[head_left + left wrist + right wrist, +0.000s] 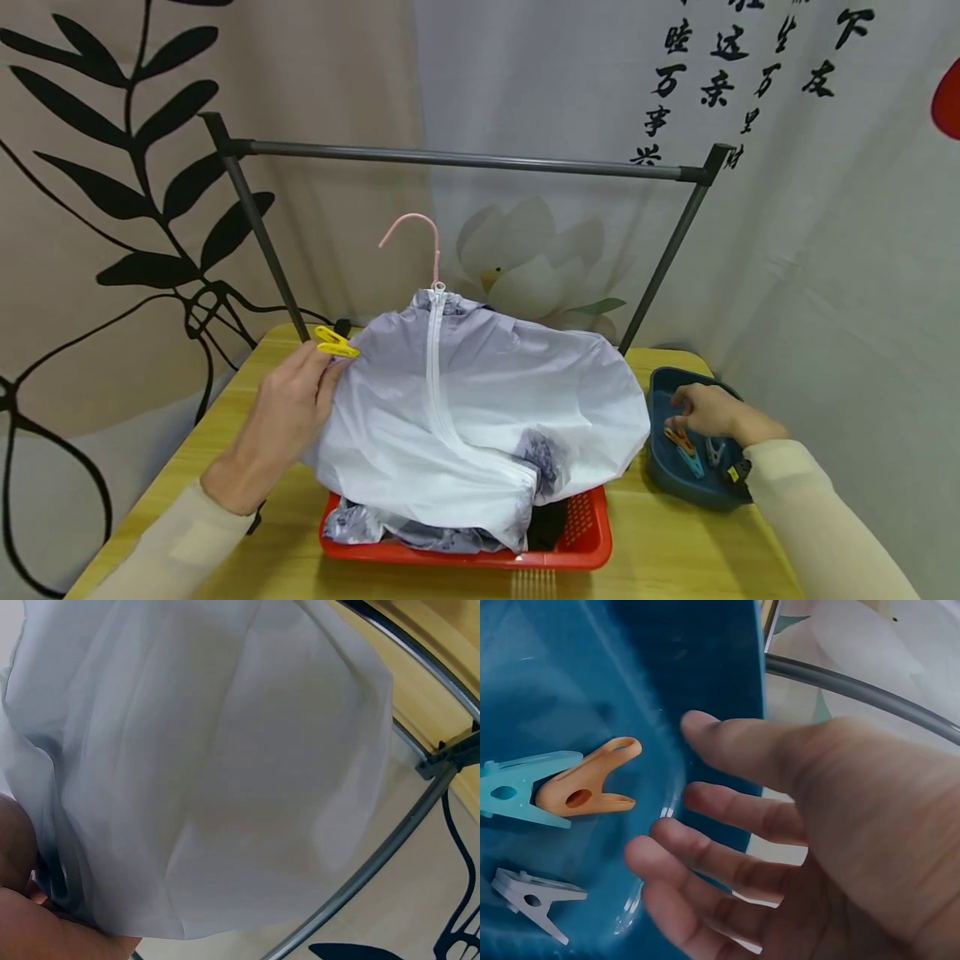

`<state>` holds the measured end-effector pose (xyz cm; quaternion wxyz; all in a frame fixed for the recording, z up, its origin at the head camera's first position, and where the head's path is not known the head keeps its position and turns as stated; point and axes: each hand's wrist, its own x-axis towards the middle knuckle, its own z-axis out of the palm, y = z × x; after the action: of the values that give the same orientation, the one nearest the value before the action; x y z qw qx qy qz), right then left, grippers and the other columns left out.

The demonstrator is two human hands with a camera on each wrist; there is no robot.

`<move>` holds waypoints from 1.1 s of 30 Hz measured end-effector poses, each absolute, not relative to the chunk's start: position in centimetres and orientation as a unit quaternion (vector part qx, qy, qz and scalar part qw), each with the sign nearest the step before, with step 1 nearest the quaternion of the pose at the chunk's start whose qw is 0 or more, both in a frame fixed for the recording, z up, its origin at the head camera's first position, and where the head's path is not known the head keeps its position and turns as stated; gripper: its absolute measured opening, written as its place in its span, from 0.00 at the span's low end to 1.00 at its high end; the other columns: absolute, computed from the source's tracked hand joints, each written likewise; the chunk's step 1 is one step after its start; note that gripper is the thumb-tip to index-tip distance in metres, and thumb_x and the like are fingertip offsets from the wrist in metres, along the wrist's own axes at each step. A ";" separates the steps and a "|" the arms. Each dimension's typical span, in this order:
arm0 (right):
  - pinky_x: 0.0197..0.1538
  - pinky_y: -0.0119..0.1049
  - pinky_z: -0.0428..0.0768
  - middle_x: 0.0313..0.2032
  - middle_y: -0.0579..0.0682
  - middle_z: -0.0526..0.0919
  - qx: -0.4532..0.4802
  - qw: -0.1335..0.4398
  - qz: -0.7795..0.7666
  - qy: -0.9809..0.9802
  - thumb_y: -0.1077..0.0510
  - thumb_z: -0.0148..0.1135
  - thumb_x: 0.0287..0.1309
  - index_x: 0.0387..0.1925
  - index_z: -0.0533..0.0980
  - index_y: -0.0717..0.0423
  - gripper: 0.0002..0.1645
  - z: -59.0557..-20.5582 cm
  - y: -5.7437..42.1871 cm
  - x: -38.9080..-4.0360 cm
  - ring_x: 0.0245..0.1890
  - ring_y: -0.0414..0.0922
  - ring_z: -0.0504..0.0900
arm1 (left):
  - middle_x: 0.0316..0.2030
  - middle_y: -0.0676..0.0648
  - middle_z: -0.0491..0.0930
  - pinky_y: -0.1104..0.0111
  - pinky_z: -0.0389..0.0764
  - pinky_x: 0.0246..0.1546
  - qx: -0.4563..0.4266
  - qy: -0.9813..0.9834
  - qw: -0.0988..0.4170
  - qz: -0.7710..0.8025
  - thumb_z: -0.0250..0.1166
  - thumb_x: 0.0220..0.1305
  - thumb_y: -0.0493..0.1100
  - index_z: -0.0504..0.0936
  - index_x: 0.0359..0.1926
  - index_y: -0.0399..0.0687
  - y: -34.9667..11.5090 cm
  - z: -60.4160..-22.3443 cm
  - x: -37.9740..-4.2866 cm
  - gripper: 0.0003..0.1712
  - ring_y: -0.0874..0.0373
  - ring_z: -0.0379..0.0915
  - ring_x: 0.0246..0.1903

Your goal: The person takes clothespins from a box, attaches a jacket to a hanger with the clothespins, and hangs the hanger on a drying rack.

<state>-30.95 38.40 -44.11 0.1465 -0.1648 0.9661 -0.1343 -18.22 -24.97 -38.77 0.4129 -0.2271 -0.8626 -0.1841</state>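
Observation:
A white-and-lilac zip jacket hangs on a pink hanger. My left hand pinches the jacket at its left shoulder, where a yellow clothespin sits right by the fingers. Thumb and finger meet at a fold of the cloth in the left wrist view. Over a blue bin on the right, my right hand has its fingers spread with nothing between them. In the bin lie an orange clothespin, a turquoise clothespin and a grey clothespin; the orange one is nearest the fingertips.
Below the jacket, a red basket holds more clothing. A grey metal rack with a top bar stands behind the jacket, its posts rising on both sides. Everything stands on a yellow wooden table before a printed curtain.

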 end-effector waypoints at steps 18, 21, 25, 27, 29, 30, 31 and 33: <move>0.58 0.60 0.91 0.47 0.58 0.93 -0.113 0.199 -0.076 0.970 0.52 0.83 0.72 0.53 0.88 0.64 0.20 -45.1 37.0 -31.3 0.47 0.54 0.89 | 0.40 0.38 0.86 0.52 0.94 0.35 -0.228 -0.865 0.406 -0.188 0.79 0.69 0.23 0.89 0.50 0.30 -24.9 -38.6 -18.1 0.12 0.49 0.86 0.34; 0.57 0.59 0.92 0.45 0.58 0.93 -0.116 0.199 -0.074 0.970 0.51 0.83 0.72 0.51 0.88 0.64 0.21 -45.1 37.1 -31.5 0.46 0.54 0.89 | 0.40 0.38 0.86 0.51 0.95 0.35 -0.228 -0.865 0.405 -0.189 0.79 0.68 0.23 0.89 0.50 0.30 -25.0 -38.6 -18.0 0.12 0.48 0.87 0.35; 0.58 0.60 0.91 0.45 0.56 0.93 -0.107 0.202 -0.079 0.970 0.50 0.84 0.72 0.52 0.88 0.63 0.22 -45.3 37.1 -31.5 0.47 0.53 0.89 | 0.39 0.38 0.85 0.51 0.95 0.36 -0.227 -0.866 0.404 -0.188 0.79 0.68 0.23 0.89 0.49 0.30 -25.0 -38.6 -18.0 0.12 0.47 0.88 0.35; 0.58 0.61 0.92 0.45 0.56 0.93 -0.105 0.202 -0.080 0.971 0.50 0.84 0.72 0.52 0.88 0.63 0.21 -45.4 37.0 -31.5 0.47 0.53 0.89 | 0.39 0.38 0.85 0.51 0.94 0.36 -0.227 -0.866 0.404 -0.188 0.80 0.68 0.23 0.89 0.49 0.30 -25.0 -38.6 -18.0 0.11 0.48 0.87 0.34; 0.58 0.60 0.92 0.45 0.56 0.93 -0.103 0.202 -0.081 0.971 0.50 0.84 0.72 0.51 0.88 0.63 0.21 -45.6 37.0 -31.5 0.47 0.53 0.89 | 0.39 0.39 0.85 0.52 0.94 0.36 -0.227 -0.866 0.405 -0.188 0.80 0.68 0.23 0.89 0.49 0.30 -25.0 -38.6 -18.0 0.11 0.48 0.87 0.34; 0.57 0.60 0.92 0.45 0.57 0.93 -0.108 0.199 -0.080 0.971 0.51 0.83 0.72 0.51 0.88 0.63 0.19 -45.6 37.0 -31.4 0.47 0.54 0.90 | 0.39 0.39 0.86 0.52 0.94 0.36 -0.228 -0.866 0.405 -0.187 0.80 0.68 0.23 0.89 0.49 0.30 -25.0 -38.6 -18.0 0.11 0.49 0.87 0.34; 0.57 0.60 0.92 0.45 0.57 0.93 -0.111 0.197 -0.080 0.971 0.52 0.82 0.73 0.51 0.89 0.63 0.18 -45.7 37.0 -31.4 0.46 0.54 0.90 | 0.39 0.39 0.86 0.52 0.94 0.36 -0.228 -0.865 0.405 -0.187 0.79 0.68 0.23 0.89 0.49 0.31 -25.0 -38.6 -18.0 0.11 0.49 0.87 0.35; 0.56 0.59 0.93 0.45 0.56 0.94 -0.116 0.192 -0.082 0.971 0.54 0.81 0.74 0.49 0.89 0.62 0.15 -45.7 37.1 -31.3 0.46 0.53 0.91 | 0.40 0.39 0.86 0.52 0.94 0.36 -0.228 -0.865 0.406 -0.187 0.79 0.69 0.24 0.89 0.49 0.31 -25.0 -38.5 -17.9 0.11 0.49 0.87 0.35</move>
<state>-31.35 37.08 -45.72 0.1920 -0.1157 0.9711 -0.0818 -17.94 -25.00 -38.52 0.4059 -0.2279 -0.8651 -0.1868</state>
